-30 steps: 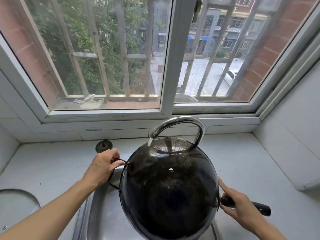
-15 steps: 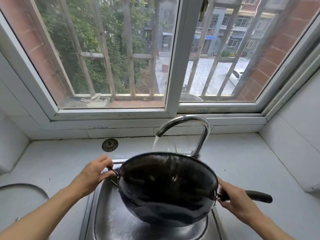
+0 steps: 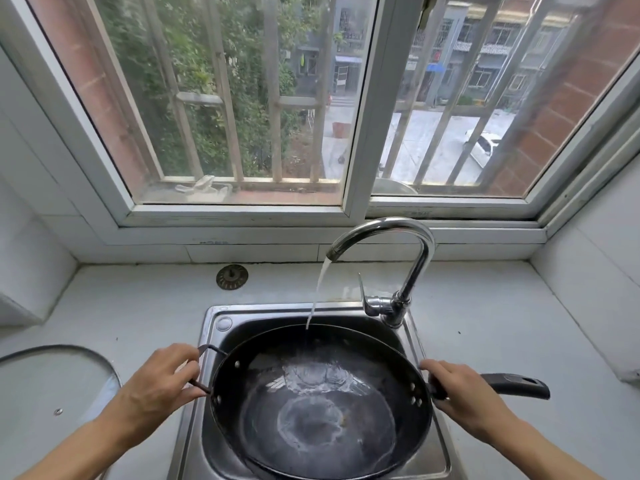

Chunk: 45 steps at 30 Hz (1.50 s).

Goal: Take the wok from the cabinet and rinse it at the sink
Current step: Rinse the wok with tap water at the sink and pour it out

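Note:
A black wok (image 3: 318, 407) rests mouth-up over the steel sink (image 3: 221, 320), with water pooled in its bottom. My left hand (image 3: 156, 382) grips the small loop handle on its left side. My right hand (image 3: 464, 396) is closed round the base of the long black handle (image 3: 519, 384), which points right over the counter. A chrome tap (image 3: 398, 244) curves over the sink, and a thin stream of water (image 3: 317, 296) falls from it into the far side of the wok.
A round sink strainer (image 3: 232, 277) lies on the white counter behind the sink's left corner. A glass lid (image 3: 52, 386) lies at the left. The window sill (image 3: 311, 233) runs along the back, tiled walls close both sides.
The wok has turned from bottom-up under the tap to mouth-up and has come down low over the sink. Both hands kept hold of its handles.

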Tool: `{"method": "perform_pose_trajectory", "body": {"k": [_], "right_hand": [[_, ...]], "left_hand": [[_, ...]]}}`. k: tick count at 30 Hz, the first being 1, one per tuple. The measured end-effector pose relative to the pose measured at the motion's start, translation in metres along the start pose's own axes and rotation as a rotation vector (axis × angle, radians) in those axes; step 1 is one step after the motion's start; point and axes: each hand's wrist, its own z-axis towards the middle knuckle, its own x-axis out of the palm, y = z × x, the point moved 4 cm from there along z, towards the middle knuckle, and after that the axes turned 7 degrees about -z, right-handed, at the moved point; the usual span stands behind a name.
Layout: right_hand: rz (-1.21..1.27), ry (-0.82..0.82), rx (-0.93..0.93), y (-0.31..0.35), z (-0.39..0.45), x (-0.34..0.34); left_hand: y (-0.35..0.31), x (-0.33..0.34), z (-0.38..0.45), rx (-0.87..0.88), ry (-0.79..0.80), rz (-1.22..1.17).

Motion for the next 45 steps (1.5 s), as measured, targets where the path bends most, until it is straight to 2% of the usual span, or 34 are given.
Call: {"method": "perform_pose_trajectory", "body": {"k": [7,16,22,27,32,36,37,42,45], "right_hand": [[0.061,-0.007,-0.018,0.009,0.009,-0.007],[0.099,0.061,0.028,0.013,0.026,0.008],[0.106,0.113,0.058,0.014,0.023,0.020],[0.113,0.147,0.062,0.016,0.022,0.025],[0.100,0.181,0.057,0.014,0.023,0.025],[0.173,0.258,0.083,0.011,0.030,0.019],[0.187,0.282,0.092,0.010,0.031,0.018],[0.245,0.400,0.125,0.006,0.038,0.014],[0.255,0.489,0.128,0.007,0.040,0.013]], "left_hand": [[-0.001,-0.021,0.002,0.015,-0.073,0.084],[0.000,-0.007,-0.008,-0.032,0.070,0.140],[-0.002,-0.001,-0.013,-0.143,0.230,0.115],[-0.001,0.017,-0.021,-0.236,0.503,0.048],[0.001,0.016,-0.020,-0.300,0.532,-0.014],[0.017,0.018,-0.013,-0.463,0.588,-0.041],[0.019,0.018,-0.008,-0.458,0.595,-0.028],[0.019,0.023,0.023,-0.492,0.827,-0.012],[0.022,0.027,0.031,-0.498,0.909,-0.006]]}}
